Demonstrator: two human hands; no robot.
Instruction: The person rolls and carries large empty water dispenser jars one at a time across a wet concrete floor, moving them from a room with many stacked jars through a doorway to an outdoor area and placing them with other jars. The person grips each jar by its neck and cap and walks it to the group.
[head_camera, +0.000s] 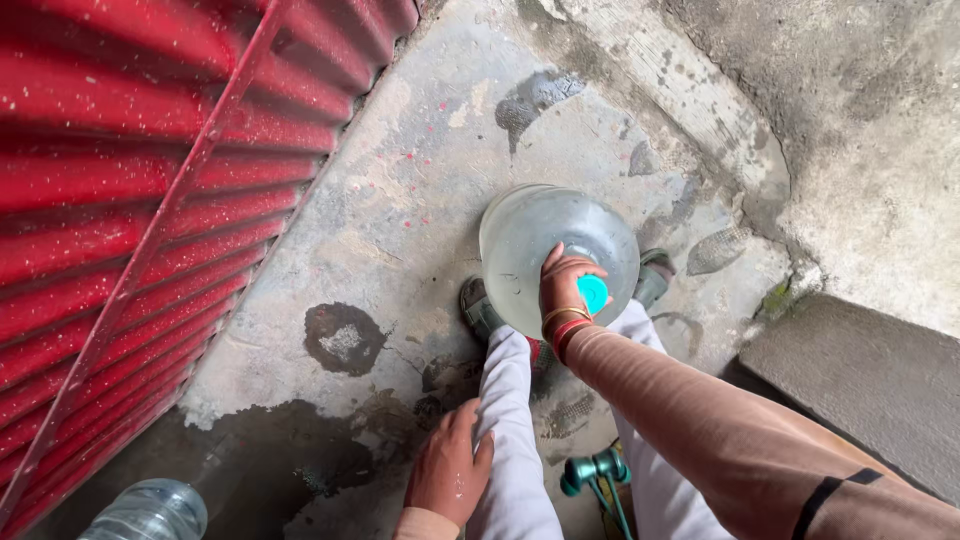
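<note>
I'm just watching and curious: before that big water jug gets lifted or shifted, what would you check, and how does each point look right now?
1. Cap: the blue cap sits on the large clear jug; sealed tight, cannot tell.
2. Grip: right hand is on the jug's neck by the cap; ok.
3. Second hand: left hand rests on the person's white-trousered leg, not on the jug; not ok.
4. Feet: sandalled feet are close under the jug; not ok.
5. Floor: the concrete floor has dark patches; slippery, cannot tell.
</note>
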